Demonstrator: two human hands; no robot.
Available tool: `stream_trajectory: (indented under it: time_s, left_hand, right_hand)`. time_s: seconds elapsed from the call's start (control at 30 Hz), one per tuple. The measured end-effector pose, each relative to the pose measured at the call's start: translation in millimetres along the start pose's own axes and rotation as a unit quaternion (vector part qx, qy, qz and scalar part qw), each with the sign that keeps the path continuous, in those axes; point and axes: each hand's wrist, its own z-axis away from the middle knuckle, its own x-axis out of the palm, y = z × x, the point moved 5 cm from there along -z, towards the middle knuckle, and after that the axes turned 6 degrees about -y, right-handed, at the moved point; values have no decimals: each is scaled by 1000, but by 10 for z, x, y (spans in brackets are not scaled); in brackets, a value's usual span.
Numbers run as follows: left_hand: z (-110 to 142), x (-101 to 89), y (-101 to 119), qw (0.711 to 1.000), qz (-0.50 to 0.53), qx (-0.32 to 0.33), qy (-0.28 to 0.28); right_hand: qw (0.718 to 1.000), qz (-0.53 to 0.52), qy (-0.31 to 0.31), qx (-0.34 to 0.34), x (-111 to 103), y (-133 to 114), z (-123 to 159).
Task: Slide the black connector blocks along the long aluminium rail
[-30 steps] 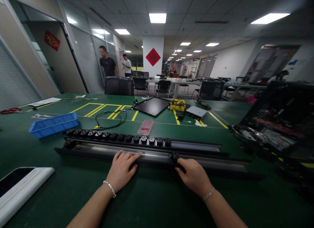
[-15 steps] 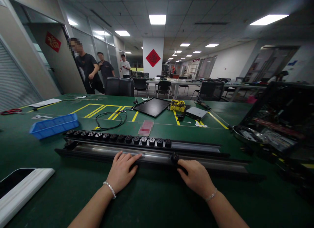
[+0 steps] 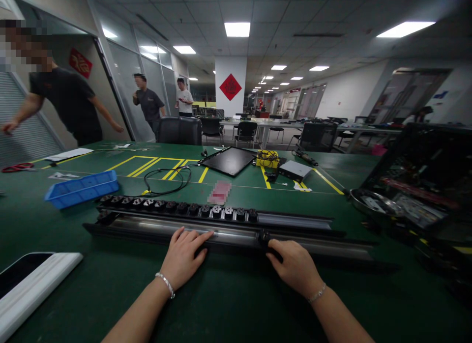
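Observation:
A long black metal rail [image 3: 147, 229] lies across the green table [image 3: 228, 303] in front of me. Behind it, a second rail [image 3: 295, 219] carries a row of several black socket modules [image 3: 177, 207]. My left hand [image 3: 183, 256] rests flat on the near rail, fingers spread, holding nothing. My right hand [image 3: 295, 265] is curled, its fingertips pinching a small black part [image 3: 263, 236] seated on the near rail.
A blue bin [image 3: 81, 187] and a black cable loop [image 3: 167, 179] lie at the left. A white panel [image 3: 33, 284] sits at the near left edge. A dark panel [image 3: 228, 159], yellow box [image 3: 267, 157] and grey box [image 3: 294, 169] lie beyond. An open black case [image 3: 420, 181] stands right. Three people walk at the back left.
My hands have barely moved. The people at the back left have walked nearer and further left.

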Motion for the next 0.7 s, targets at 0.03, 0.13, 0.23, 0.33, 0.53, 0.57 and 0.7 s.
stream_trajectory:
  time_s: [0.03, 0.13, 0.23, 0.33, 0.53, 0.57, 0.7]
  left_hand:
    - [-1, 2, -2, 1000, -1, 0, -1]
    - [-4, 9, -8, 1000, -2, -1, -1]
    - [-5, 11, -12, 1000, -1, -2, -1]
    - [-3, 8, -13, 1000, -1, -2, 1]
    - [-1, 0, -4, 1000, 0, 2, 2]
    - [-2, -3, -1, 1000, 0, 1, 1]
    - [-6, -18, 10, 1000, -1, 0, 0]
  right_hand:
    - [1000, -2, 1, 0, 3, 1, -1]
    - [1000, -7, 4, 0, 12, 6, -1]
    - [1000, -4, 2, 3, 21, 14, 0]
    - [1000, 3, 2, 6, 30, 24, 2]
    - [1000, 0, 11, 2, 47, 34, 2]
    - [1000, -1, 12, 3, 45, 33, 2]
    - [1000, -2, 7, 5, 23, 15, -1]
